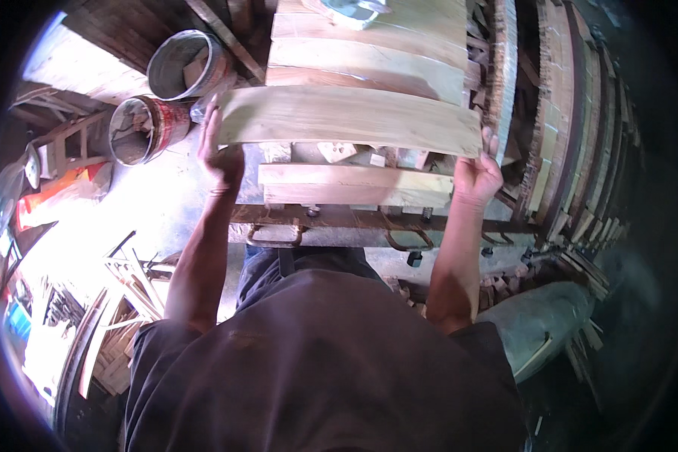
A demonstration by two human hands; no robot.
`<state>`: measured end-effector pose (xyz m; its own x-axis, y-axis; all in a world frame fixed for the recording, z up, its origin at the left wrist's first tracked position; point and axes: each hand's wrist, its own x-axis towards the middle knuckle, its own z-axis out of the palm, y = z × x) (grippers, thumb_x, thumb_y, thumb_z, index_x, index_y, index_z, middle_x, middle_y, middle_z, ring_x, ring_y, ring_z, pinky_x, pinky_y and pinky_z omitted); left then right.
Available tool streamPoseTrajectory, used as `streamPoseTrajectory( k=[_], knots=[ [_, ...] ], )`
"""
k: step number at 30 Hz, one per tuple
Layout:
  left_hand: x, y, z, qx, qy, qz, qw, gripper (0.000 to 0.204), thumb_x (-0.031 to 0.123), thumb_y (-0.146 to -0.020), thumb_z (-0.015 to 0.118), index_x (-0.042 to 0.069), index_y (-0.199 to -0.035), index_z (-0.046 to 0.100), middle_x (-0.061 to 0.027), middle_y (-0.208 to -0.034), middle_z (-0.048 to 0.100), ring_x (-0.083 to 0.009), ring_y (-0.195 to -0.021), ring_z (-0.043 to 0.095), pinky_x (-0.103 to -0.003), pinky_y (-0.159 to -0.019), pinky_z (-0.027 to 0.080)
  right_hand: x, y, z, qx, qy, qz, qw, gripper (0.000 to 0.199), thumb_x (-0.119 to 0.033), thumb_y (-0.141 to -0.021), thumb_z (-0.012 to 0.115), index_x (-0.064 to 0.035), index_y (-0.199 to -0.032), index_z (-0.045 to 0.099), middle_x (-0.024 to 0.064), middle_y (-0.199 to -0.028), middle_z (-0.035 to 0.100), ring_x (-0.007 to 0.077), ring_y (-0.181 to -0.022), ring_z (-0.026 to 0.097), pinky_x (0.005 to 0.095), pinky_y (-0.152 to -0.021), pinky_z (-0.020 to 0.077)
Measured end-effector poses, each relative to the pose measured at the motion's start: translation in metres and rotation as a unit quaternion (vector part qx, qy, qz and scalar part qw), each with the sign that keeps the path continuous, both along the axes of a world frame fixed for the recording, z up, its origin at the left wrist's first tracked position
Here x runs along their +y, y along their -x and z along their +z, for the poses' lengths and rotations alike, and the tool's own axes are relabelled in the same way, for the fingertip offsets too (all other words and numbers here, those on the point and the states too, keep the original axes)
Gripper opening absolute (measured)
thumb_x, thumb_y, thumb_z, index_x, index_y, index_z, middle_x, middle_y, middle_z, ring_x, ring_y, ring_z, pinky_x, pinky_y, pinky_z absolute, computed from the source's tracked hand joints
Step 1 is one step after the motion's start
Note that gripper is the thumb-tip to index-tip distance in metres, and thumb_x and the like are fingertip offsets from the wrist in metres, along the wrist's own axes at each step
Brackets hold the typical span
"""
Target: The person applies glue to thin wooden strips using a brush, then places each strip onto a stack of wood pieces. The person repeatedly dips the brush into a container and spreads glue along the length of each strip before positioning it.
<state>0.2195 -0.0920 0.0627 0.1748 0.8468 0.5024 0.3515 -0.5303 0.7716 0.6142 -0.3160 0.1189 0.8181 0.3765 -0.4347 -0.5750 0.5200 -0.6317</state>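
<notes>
A pale wooden board spans the space between my hands, its long side running left to right. At its left end my left hand presses with the palm, fingers pointing up along the end. My right hand grips the right end at its lower corner, fingers bent around it. Beyond it, several similar planks lie side by side. Closer to me, a narrower wooden strip lies along a metal bar with bolts and looped handles.
Two buckets with wood scraps inside stand to the left. A white container sits on the far planks. Stacked board panels stand at the right. Loose wood offcuts lie at lower left, and a grey sack lies at lower right.
</notes>
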Motion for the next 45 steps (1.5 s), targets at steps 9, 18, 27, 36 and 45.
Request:
streamPoseTrajectory(
  k=[9,18,27,36,45],
  knots=[
    [0.047,-0.019,0.000,0.033,0.100,0.014,0.994,0.063,-0.011,-0.079,0.059,0.005,-0.139,0.051,-0.0147,-0.134,0.060,-0.0247,-0.123,0.058,-0.036,-0.104,0.045,0.025,-0.011,-0.009,0.002,-0.050,0.053,0.997,0.081,0.015,-0.064,0.046,0.0006,-0.144,0.042,0.0171,-0.147,0.047,0.0308,-0.140,0.040,0.0483,-0.119,0.0282],
    [0.072,-0.039,0.000,0.092,0.106,0.012,0.990,0.061,-0.006,-0.079,0.066,0.009,-0.137,0.055,-0.0115,-0.131,0.063,-0.0217,-0.118,0.062,-0.032,-0.100,0.048,0.048,-0.031,-0.013,-0.017,-0.079,0.075,0.994,0.078,0.016,-0.064,0.043,0.0027,-0.141,0.045,0.0203,-0.144,0.049,0.0317,-0.136,0.044,0.0452,-0.118,0.0305],
    [0.134,-0.051,-0.001,0.280,0.272,-0.119,0.913,0.047,0.020,-0.075,0.082,0.008,-0.118,0.066,-0.0154,-0.105,0.071,-0.0277,-0.095,0.070,-0.037,-0.083,0.054,0.078,-0.069,-0.035,-0.088,0.228,0.205,0.948,0.036,0.004,-0.086,0.053,0.0010,-0.121,0.060,0.0110,-0.114,0.064,0.0232,-0.108,0.062,0.0401,-0.097,0.0490],
    [0.172,-0.076,0.009,0.233,0.496,-0.222,0.807,0.054,0.049,-0.089,0.066,-0.001,-0.111,0.068,-0.0104,-0.083,0.069,-0.0192,-0.070,0.067,-0.030,-0.057,0.056,0.087,-0.117,-0.049,-0.213,0.447,0.258,0.830,0.028,-0.011,-0.083,0.075,-0.0056,-0.110,0.072,-0.0022,-0.088,0.066,0.0084,-0.067,0.056,0.0228,-0.054,0.0409],
    [0.171,-0.058,-0.020,0.090,0.569,-0.166,0.800,0.065,0.057,-0.096,0.049,-0.004,-0.102,0.071,-0.0106,-0.076,0.065,-0.0174,-0.060,0.061,-0.031,-0.048,0.055,0.092,-0.118,-0.063,-0.209,0.424,0.280,0.835,0.031,-0.016,-0.083,0.075,-0.0054,-0.111,0.071,-0.0017,-0.086,0.066,0.0076,-0.069,0.055,0.0245,-0.058,0.0398]
  ],
)
